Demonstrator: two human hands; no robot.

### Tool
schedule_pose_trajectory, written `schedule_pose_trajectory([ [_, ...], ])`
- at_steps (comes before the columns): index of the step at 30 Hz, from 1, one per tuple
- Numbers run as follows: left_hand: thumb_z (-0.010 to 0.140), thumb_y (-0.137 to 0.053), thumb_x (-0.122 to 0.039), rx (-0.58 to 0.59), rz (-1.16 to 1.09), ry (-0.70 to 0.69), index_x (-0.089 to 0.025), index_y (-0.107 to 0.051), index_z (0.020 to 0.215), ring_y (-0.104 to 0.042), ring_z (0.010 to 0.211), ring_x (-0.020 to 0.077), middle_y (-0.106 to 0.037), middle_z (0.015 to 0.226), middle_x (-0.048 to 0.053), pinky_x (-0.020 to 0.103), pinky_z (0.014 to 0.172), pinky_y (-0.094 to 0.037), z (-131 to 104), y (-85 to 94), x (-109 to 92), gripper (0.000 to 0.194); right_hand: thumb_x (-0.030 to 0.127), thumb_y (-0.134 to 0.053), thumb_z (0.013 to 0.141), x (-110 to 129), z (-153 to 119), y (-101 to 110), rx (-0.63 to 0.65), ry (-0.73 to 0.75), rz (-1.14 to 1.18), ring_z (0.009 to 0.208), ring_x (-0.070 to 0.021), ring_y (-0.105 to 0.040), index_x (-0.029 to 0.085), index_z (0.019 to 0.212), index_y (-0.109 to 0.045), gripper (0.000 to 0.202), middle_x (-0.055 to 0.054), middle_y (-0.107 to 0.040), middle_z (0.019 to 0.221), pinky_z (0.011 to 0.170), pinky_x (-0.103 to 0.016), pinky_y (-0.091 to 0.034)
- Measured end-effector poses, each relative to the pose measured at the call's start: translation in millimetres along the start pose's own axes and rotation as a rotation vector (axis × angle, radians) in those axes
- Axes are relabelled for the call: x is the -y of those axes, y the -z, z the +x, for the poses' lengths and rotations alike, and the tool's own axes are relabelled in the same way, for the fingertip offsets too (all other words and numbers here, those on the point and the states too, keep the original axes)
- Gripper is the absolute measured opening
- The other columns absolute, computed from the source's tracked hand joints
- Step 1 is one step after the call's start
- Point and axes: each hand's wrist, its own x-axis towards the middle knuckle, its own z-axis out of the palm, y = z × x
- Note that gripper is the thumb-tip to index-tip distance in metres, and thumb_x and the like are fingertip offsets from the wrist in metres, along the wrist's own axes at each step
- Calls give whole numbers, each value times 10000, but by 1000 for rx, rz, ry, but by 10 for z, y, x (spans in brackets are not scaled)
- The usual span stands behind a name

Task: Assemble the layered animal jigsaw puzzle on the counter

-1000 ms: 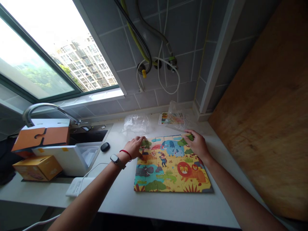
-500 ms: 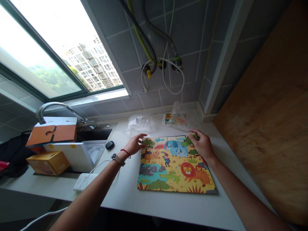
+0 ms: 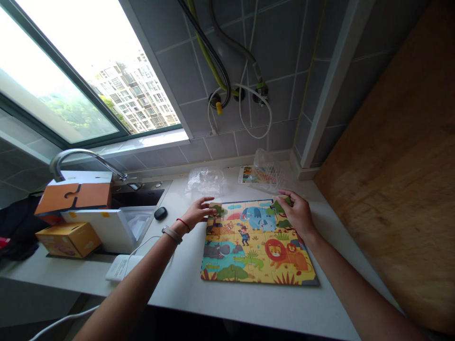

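A jigsaw puzzle (image 3: pixel 245 246) with cartoon animals, among them lions, elephants and a hippo, lies flat on the white counter. My right hand (image 3: pixel 297 212) is at its far right corner, thumb and fingers closed on a green and yellow puzzle piece (image 3: pixel 282 203). That piece looks slightly raised and turned against the pieces around it; whether it is seated I cannot tell. At the far left corner, my left hand (image 3: pixel 197 212) rests with fingers apart, the fingertips touching the puzzle's edge.
Behind the puzzle lie crumpled clear plastic (image 3: pixel 206 181) and a picture card (image 3: pixel 258 174) partly under a plastic bag. Leftward are a black earbud case (image 3: pixel 160 213), a white power adapter (image 3: pixel 122 268), an orange box (image 3: pixel 74 199), a yellow box (image 3: pixel 69 240) and the faucet (image 3: pixel 88 155).
The whole view has shifted a little. Both hands stay at the puzzle's far corners, and the right one still grips the piece.
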Motion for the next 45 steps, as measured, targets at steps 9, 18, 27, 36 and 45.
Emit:
schedule_pose_trajectory([
  [9, 641, -996, -247, -29, -68, 63, -191, -662, 1296, -791, 982, 268, -775, 1182, 150, 306, 721, -627, -41, -63, 66, 737, 583, -725, 796, 60, -12, -14, 2, -36, -2, 814, -286, -754, 175, 1111, -788, 519, -119, -804, 965, 624, -349, -624],
  [18, 570, -1032, -300, -118, -55, 15, -174, -693, 1139, -798, 918, 274, -800, 1099, 146, 349, 741, -636, -16, 72, 29, 674, 593, -730, 763, 151, -44, -18, 3, -109, 13, 805, -285, -754, 174, 1093, -790, 537, -120, -789, 995, 524, -326, -629],
  [27, 687, -981, -481, -48, -18, -31, -180, -686, 1177, -803, 993, 276, -811, 1090, 152, 335, 759, -631, -73, -136, -4, 646, 555, -695, 832, 144, -52, -14, -41, -13, -18, 763, -259, -746, 189, 1082, -795, 455, -101, -798, 947, 547, -311, -605],
  [36, 848, -838, -351, -96, 368, -236, -191, -745, 1058, -777, 1025, 277, -812, 1079, 112, 403, 934, -622, -30, -443, 34, 280, 558, -645, 867, 35, 14, 14, -95, 53, -48, 880, -288, -755, 193, 1030, -783, 423, -121, -824, 997, 828, -400, -595],
  [45, 875, -791, -429, -46, 751, -343, -193, -745, 1224, -749, 999, 293, -755, 1240, 143, 402, 903, -593, -86, -364, -97, 424, 547, -646, 915, 162, -55, 18, -159, 113, -31, 941, -289, -747, 203, 1051, -783, 395, -108, -816, 1029, 892, -406, -583],
])
